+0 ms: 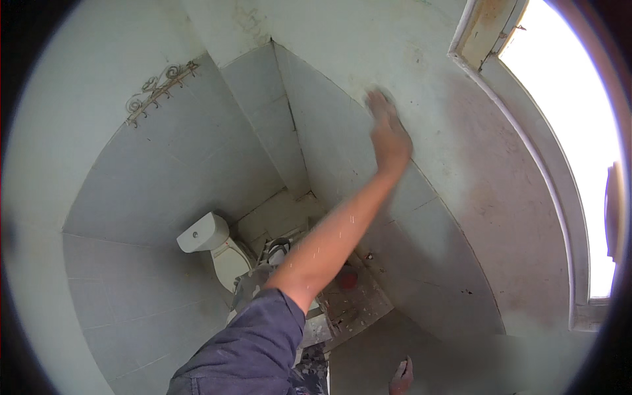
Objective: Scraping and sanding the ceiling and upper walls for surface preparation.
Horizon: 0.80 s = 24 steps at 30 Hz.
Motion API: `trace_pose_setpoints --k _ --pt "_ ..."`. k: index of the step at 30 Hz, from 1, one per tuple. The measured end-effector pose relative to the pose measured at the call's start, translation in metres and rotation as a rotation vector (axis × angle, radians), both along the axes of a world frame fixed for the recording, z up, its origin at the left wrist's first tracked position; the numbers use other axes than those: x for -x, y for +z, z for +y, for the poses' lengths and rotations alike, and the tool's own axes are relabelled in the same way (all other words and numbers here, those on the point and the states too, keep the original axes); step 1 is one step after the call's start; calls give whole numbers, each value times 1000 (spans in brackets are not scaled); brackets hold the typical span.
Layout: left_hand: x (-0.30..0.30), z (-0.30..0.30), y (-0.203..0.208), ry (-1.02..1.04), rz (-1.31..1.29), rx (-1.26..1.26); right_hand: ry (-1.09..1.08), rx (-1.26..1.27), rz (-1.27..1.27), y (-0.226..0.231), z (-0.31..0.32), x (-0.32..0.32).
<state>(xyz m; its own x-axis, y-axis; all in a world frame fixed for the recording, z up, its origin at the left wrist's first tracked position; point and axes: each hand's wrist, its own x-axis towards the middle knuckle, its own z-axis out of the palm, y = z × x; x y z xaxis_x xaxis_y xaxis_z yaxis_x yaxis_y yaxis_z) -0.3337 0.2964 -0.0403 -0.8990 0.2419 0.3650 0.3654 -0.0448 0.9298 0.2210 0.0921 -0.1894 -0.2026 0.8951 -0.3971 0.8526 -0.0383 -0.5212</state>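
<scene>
My raised hand [387, 131], blurred, lies open and flat against the tiled wall [342, 151] near its upper tile edge, gripping nothing; white toilet [214, 247] far below, window [566, 131] to the right

White toilet [209, 245] low in corner, ornate hook rack [160, 89] high left, bright window [571, 131] right.

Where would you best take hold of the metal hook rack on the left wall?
Grip the hook rack by its long straight bar, coming straight at the wall from the room side with fingers above and below it. The bar runs slanted along the tile edge; the curled scrollwork above and small hooks below look thin and awkward. The right hand is on the other wall.
</scene>
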Motion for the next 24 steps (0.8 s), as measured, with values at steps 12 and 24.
trace_pose_setpoints --k 12,24 --pt "-9 10 -1 12 137 -24 27 -54 -68 -41 -2 -54" --pt "-7 4 -5 -2 240 -78 83 130 -195 -51 -14 -75"
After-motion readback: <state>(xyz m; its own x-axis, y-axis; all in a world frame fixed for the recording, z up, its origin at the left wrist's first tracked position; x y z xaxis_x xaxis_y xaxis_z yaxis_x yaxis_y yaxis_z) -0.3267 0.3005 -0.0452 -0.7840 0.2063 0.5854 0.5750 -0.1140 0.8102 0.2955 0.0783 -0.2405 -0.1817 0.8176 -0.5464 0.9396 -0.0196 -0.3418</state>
